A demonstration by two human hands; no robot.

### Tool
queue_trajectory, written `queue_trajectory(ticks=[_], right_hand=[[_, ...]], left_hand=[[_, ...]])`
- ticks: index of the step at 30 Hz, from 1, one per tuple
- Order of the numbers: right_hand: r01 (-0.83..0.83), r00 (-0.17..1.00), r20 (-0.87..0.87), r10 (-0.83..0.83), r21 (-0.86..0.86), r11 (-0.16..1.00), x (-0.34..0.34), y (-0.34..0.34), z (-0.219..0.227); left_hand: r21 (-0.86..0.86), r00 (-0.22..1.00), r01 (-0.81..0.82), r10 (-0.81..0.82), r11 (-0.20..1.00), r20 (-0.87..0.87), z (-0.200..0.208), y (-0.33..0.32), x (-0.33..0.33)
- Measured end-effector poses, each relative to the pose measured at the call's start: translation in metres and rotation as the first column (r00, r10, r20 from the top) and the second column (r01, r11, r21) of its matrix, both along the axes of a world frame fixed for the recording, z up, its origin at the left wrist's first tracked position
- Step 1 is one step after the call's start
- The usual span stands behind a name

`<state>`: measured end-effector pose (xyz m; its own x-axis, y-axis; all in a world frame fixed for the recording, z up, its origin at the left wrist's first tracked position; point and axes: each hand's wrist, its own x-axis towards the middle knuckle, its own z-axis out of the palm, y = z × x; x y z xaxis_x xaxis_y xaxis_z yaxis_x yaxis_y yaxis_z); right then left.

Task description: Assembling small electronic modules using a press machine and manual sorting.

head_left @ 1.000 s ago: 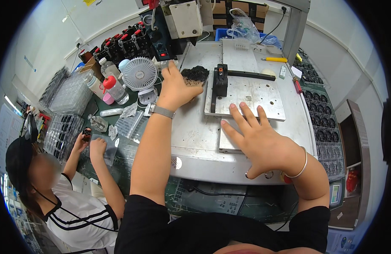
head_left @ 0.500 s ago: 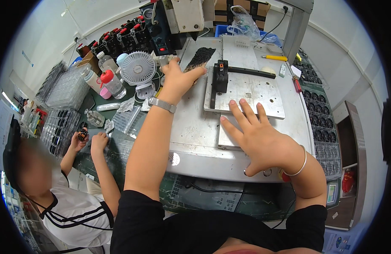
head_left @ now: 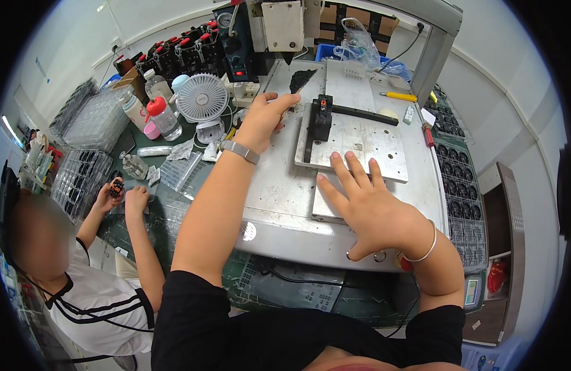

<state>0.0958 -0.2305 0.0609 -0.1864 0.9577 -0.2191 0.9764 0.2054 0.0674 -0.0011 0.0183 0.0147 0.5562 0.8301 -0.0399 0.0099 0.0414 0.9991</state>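
Observation:
My left hand (head_left: pixel 264 122), with a metal-banded watch on its wrist, reaches to the far left of the pale metal machine table (head_left: pixel 267 201). Its fingers curl under and its thumb points right; whatever they hold is hidden. Just beyond the thumb tip lies a rough black piece (head_left: pixel 303 78), its lower part covered by the hand. My right hand (head_left: pixel 375 204) is open, fingers spread over the near edge of a drilled metal plate (head_left: pixel 375 137). Its thumb hangs by a round button (head_left: pixel 379 256) on the table's front. A black clamp block (head_left: pixel 321 117) and black bar (head_left: pixel 366 115) sit on the plate.
The machine head (head_left: pixel 282 28) overhangs the far side. A white fan (head_left: pixel 202 99) and bottles (head_left: pixel 165 117) stand left; a co-worker's hands (head_left: pixel 136 201) hold small black parts there. A yellow-handled tool (head_left: pixel 399 96) and red-handled screwdriver (head_left: pixel 428 136) lie right, beside trays of black parts (head_left: pixel 463 185).
My left hand's fingers have drawn in and now cover more of the black piece. My right hand stays spread at the plate's near edge. The whole view has shifted slightly.

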Motion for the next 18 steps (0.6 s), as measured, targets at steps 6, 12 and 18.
queue_trajectory(ticks=[6, 12, 18], right_hand=[[0.000, 1.000, 0.006, 0.000, 0.001, 1.000, 0.0015, -0.0003, 0.0005], [0.005, 1.000, 0.005, -0.005, -0.008, 1.000, 0.0006, -0.0006, -0.0012], [-0.001, 1.000, 0.004, 0.001, -0.017, 1.000, -0.0011, 0.0012, -0.0011]], left_hand=[[-0.007, 1.000, 0.025, -0.025, 1.000, 0.004, -0.0012, -0.0016, 0.0021], [-0.009, 1.000, 0.016, -0.016, 1.000, 0.013, -0.0007, -0.0052, 0.0020], [0.103, 0.995, -0.101, 0.100, 0.989, 0.016, -0.0090, 0.0015, 0.0030]])
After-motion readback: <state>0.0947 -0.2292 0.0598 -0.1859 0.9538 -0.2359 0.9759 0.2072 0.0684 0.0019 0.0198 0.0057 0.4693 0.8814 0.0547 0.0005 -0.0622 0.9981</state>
